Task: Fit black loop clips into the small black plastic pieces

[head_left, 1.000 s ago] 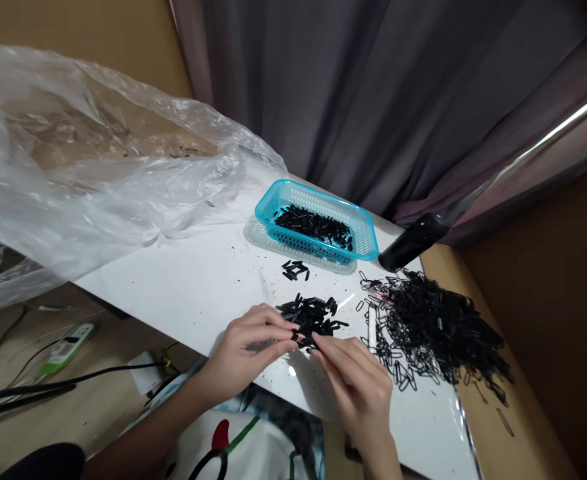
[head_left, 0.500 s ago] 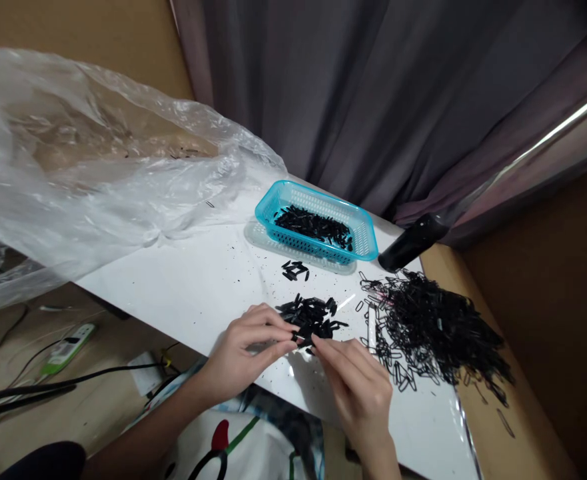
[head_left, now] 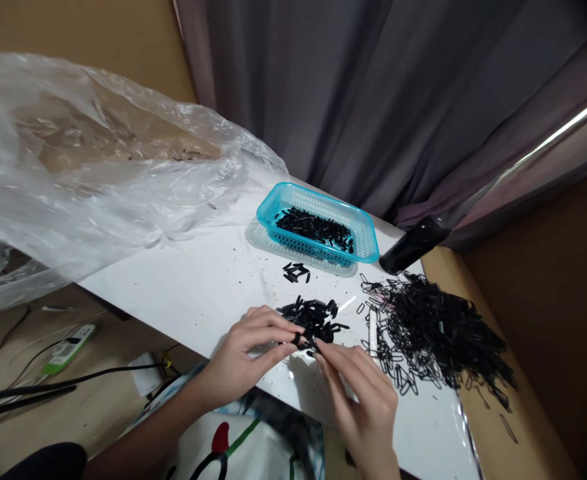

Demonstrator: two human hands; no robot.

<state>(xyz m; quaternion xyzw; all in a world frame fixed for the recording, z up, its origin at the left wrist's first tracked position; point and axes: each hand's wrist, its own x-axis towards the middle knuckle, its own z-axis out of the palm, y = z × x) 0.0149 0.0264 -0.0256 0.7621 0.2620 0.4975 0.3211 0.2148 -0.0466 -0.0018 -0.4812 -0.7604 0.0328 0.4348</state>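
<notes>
My left hand [head_left: 253, 350] pinches a small black piece between thumb and index finger at the near edge of a heap of black pieces [head_left: 313, 313]. Close beside it, my right hand [head_left: 360, 390] has its thumb and fingertips pressed together at a small black piece, partly hidden by the fingers. Behind the heap lie several loose black pieces [head_left: 296, 272]. Farther back, a blue basket [head_left: 368, 230] holds many more. To the right spreads a large pile of thin black loops [head_left: 438, 327].
A clear plastic bag [head_left: 123, 193] covers the left of the white table [head_left: 183, 293]. A black cylindrical object [head_left: 414, 244] lies right of the basket, before a grey curtain [head_left: 343, 100]. Cables and a green-and-white power strip [head_left: 70, 348] are on the floor.
My right hand has shifted slightly right and down, and its fingertips are a little lower. My left hand has hardly moved.
</notes>
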